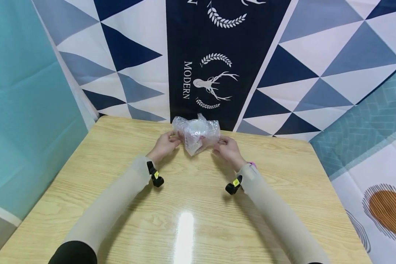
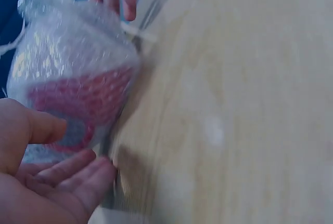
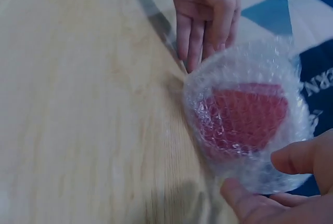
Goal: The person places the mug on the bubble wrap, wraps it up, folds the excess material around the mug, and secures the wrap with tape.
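Note:
A bubble-wrapped mug [image 1: 195, 132] is at the far edge of the wooden table. In the left wrist view, the red mug [image 2: 83, 96] and a loop like a handle show through the clear wrap. My left hand [image 1: 165, 146] is at the package's left side, its thumb and fingers spread apart beside the wrap. On the other side is my right hand [image 1: 229, 149], with thumb and fingertips near the lower part of the wrap. Neither hand visibly pinches it. Whether the fingertips touch the wrap is hard to tell.
Behind the table [image 1: 191, 190] hangs a patterned cloth [image 1: 204, 44] with triangles and a deer print, close to the package. A teal surface [image 1: 29, 91] borders the table's left side. Each wrist carries a small black camera, such as the left wrist camera [image 1: 156, 179].

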Motion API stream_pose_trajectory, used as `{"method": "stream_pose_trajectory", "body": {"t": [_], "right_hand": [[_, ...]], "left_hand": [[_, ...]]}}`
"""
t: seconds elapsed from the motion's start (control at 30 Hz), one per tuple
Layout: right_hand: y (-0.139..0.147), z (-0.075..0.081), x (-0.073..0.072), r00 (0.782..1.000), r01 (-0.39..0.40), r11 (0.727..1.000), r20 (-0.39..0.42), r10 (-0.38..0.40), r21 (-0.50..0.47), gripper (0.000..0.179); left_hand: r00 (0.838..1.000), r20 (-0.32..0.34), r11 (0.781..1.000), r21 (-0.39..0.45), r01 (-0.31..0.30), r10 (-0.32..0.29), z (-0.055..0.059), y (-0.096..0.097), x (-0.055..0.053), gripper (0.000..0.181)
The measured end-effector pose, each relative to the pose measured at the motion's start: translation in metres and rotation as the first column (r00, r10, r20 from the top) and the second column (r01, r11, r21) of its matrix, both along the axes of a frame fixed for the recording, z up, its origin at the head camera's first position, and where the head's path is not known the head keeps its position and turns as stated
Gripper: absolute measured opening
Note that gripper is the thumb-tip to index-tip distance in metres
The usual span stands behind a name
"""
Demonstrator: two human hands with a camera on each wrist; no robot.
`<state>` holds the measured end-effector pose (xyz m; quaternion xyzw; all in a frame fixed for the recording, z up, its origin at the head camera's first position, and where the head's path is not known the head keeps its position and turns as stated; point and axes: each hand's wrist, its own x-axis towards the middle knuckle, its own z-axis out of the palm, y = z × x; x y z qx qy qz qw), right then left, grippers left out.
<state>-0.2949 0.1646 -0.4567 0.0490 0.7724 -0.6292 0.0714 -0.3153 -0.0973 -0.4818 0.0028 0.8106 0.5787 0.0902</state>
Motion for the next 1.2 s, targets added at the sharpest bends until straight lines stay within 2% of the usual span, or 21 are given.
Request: {"method": "stream_pose_trajectory", "body": {"t": [0.13, 0.33, 0.53, 0.7, 0.77, 0.83, 0.93, 1.07, 1.13, 1.2], "right_hand": [[0.011, 0.003, 0.026, 0.993, -0.048, 0.989, -0.104, 0.063, 0.142, 0.055], [0.018, 0.004, 0.062, 0.961, -0.048, 0.932, -0.238, 0.141, 0.360, 0.052], [0.009, -0.009, 0.079, 0.934, -0.043, 0.897, -0.300, 0.192, 0.440, 0.053], [0.006, -0.018, 0.096, 0.917, -0.056, 0.812, -0.291, 0.271, 0.580, 0.057], [0.009, -0.020, 0.104, 0.909, -0.049, 0.787, -0.299, 0.290, 0.615, 0.057], [0.015, -0.022, 0.113, 0.895, -0.027, 0.774, -0.329, 0.300, 0.632, 0.056], [0.028, -0.025, 0.125, 0.863, 0.040, 0.751, -0.402, 0.307, 0.659, 0.054], [0.048, -0.027, 0.134, 0.804, 0.178, 0.724, -0.523, 0.284, 0.666, 0.052], [0.058, -0.027, 0.132, 0.777, 0.250, 0.714, -0.575, 0.255, 0.654, 0.053], [0.068, -0.028, 0.128, 0.772, 0.305, 0.693, -0.596, 0.222, 0.653, 0.056]], "left_hand": [[0.995, -0.073, 0.992, -0.114, 0.058, -0.067, 0.001, -0.002, 0.022, 0.060], [0.969, -0.173, 0.952, -0.282, 0.123, -0.176, 0.002, -0.003, 0.059, 0.066], [0.929, -0.291, 0.908, -0.407, 0.095, -0.227, 0.000, 0.006, 0.084, 0.078], [0.895, -0.358, 0.851, -0.523, 0.045, -0.267, -0.006, 0.014, 0.103, 0.083], [0.878, -0.387, 0.833, -0.552, 0.024, -0.282, -0.009, 0.015, 0.110, 0.084], [0.863, -0.408, 0.820, -0.572, 0.012, -0.297, -0.011, 0.017, 0.116, 0.086], [0.855, -0.399, 0.790, -0.613, 0.020, -0.331, -0.012, 0.018, 0.124, 0.090], [0.862, -0.353, 0.743, -0.669, 0.039, -0.363, -0.008, 0.015, 0.132, 0.095], [0.863, -0.353, 0.739, -0.673, 0.035, -0.362, -0.007, 0.014, 0.134, 0.097], [0.862, -0.358, 0.741, -0.671, 0.029, -0.358, -0.006, 0.013, 0.136, 0.097]]}}
